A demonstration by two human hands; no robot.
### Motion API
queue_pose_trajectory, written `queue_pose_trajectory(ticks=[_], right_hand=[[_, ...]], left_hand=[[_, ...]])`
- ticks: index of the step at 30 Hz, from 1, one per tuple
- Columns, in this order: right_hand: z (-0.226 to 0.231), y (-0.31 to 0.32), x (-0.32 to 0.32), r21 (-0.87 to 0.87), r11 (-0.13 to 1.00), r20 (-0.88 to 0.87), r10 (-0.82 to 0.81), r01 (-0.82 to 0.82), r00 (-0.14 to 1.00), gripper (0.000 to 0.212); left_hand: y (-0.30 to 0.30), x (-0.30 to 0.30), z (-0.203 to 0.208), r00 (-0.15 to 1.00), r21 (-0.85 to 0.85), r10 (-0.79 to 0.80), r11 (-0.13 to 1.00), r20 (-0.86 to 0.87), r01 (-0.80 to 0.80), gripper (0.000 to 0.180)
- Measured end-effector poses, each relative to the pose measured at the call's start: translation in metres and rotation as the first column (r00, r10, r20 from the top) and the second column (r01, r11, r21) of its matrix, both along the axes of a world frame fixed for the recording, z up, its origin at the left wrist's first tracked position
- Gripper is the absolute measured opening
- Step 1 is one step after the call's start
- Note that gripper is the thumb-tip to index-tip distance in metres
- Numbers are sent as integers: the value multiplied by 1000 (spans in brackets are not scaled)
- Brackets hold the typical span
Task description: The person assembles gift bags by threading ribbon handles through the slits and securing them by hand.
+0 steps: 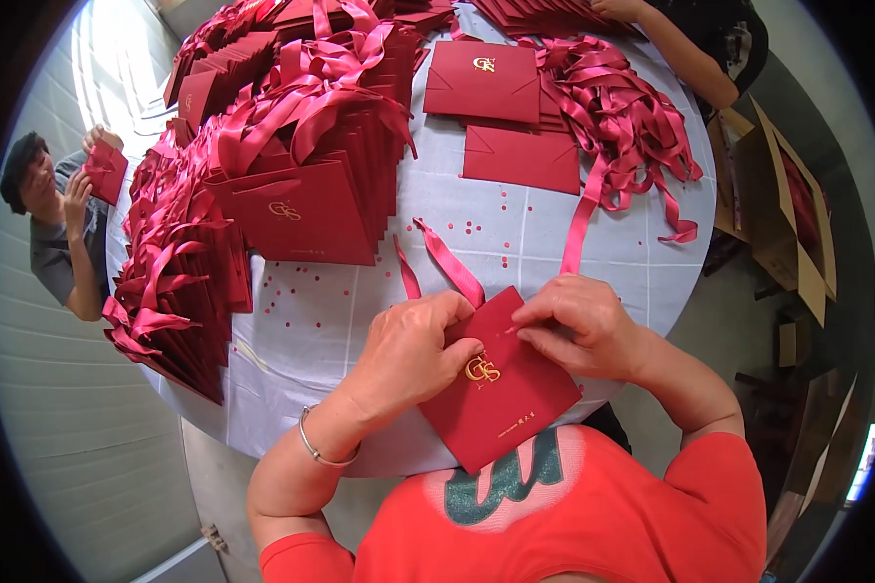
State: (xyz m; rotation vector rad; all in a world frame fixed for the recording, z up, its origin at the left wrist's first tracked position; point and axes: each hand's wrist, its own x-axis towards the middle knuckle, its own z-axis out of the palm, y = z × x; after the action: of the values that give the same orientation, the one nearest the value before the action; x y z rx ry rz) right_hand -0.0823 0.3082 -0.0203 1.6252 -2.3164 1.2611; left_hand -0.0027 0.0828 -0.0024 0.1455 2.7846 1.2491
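A flat red paper gift bag (501, 403) with a gold emblem lies tilted at the table's near edge, against my red shirt. My left hand (408, 350) grips its upper left edge, thumb on the front face. Beside those fingers a pink ribbon (452, 264) extends onto the table. My right hand (583, 325) is closed in a pinch at the bag's upper right edge. Another pink ribbon (576, 238) runs from behind that hand toward the loose ribbon pile; a small pink tip shows at the fingertips. The exact hold there is partly hidden.
Rows of red bags with ribbon handles (301, 209) fill the table's left. Flat red bags (522, 158) and a ribbon heap (617, 117) lie at the far right. Red paper dots dot the white cloth (360, 301). Two other people work around it. An open carton (783, 209) stands right.
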Motion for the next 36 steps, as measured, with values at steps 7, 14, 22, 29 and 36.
queue_pose_trajectory(ticks=[7, 14, 22, 29, 36], right_hand=[[2, -7, -2, -17, 999, -26, -49, 49, 998, 21], [7, -10, -5, -41, 992, 9, -122, 122, 993, 19], [12, -11, 2, -23, 994, 237, -103, 111, 966, 14], [5, -10, 3, 7, 993, 54, -115, 115, 992, 15], [10, -16, 7, 145, 983, -184, -84, 112, 979, 10]], left_hand=[[-1, -2, -7, 996, 156, 39, 986, 86, -52, 22], [-2, -2, -9, 999, 119, 36, 992, 37, -40, 17], [4, -1, -8, 995, 163, 81, 982, 65, -91, 16], [10, 0, -10, 992, 114, 123, 986, -15, -121, 17], [12, 0, -11, 991, 150, 133, 980, -28, -128, 16]])
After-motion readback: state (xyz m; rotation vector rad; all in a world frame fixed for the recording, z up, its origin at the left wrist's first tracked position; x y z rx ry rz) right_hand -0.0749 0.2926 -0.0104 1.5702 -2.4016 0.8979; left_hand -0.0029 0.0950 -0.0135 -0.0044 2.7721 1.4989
